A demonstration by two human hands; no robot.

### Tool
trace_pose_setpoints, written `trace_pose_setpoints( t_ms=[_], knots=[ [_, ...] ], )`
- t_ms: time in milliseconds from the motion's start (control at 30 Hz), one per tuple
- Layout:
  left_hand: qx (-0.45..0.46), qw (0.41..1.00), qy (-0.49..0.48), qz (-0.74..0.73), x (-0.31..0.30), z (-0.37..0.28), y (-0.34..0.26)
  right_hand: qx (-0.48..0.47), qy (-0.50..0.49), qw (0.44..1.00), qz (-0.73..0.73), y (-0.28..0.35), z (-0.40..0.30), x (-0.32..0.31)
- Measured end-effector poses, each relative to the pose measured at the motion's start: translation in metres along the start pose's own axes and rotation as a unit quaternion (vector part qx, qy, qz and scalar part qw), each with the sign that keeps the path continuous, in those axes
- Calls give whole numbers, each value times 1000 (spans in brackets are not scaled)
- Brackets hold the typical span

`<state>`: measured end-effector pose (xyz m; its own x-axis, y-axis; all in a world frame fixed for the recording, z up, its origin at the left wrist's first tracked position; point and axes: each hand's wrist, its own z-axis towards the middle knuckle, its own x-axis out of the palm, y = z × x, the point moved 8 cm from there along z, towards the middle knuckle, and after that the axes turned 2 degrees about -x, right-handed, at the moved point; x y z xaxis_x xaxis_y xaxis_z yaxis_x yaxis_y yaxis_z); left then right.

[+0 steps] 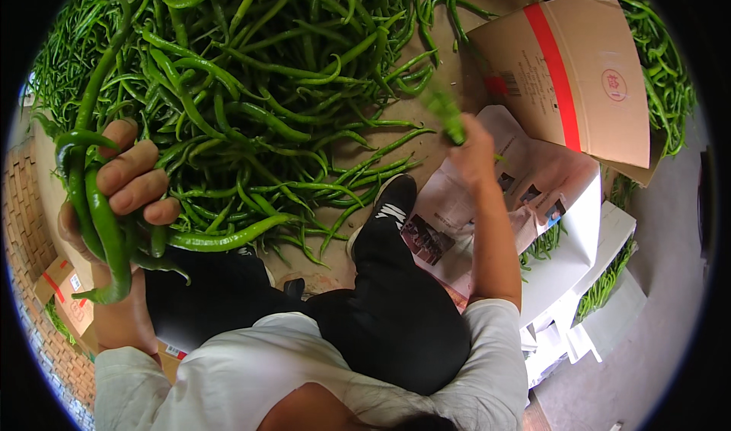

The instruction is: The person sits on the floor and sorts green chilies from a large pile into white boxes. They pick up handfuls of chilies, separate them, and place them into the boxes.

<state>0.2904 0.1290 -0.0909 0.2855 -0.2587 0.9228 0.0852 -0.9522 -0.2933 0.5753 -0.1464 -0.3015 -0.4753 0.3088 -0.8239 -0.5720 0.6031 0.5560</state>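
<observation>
Several long green chili peppers (105, 219) are gripped in my left hand (134, 177), raised at the left of the view with the fingers curled around them. Their tips hang below the wrist. My right hand (475, 145) is closed around a small bunch of green peppers (448, 114), blurred by motion, above the newspaper sheets. A large heap of green chili peppers (268, 88) spreads over the floor in front of me. Some loose peppers (374, 171) lie at the heap's near edge, beside my black shoe (394, 202).
Printed newspaper sheets (451, 202) drape over a white box (571, 271) at my right, with peppers partly showing under them. Beyond stands a cardboard carton (594, 82) with a red stripe; more peppers (665, 88) lie behind it. Another carton (68, 288) stands at far left near a brick surface (28, 214).
</observation>
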Motion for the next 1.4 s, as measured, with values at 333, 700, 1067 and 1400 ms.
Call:
trace_pose_setpoints(
  t_ms=[333,700,1067,1400],
  knots=[
    [1,1000,27,4,14,-7,8,-141,223,949,-173,0,-63,174],
    [-5,1000,1,5,5,7,9,-213,232,923,-223,9,-58,195],
    [-6,999,30,-17,7,2,3,-131,86,956,-250,-20,26,17],
    [-14,999,32,-21,9,4,-3,397,82,913,35,-164,-35,114]
  ],
)
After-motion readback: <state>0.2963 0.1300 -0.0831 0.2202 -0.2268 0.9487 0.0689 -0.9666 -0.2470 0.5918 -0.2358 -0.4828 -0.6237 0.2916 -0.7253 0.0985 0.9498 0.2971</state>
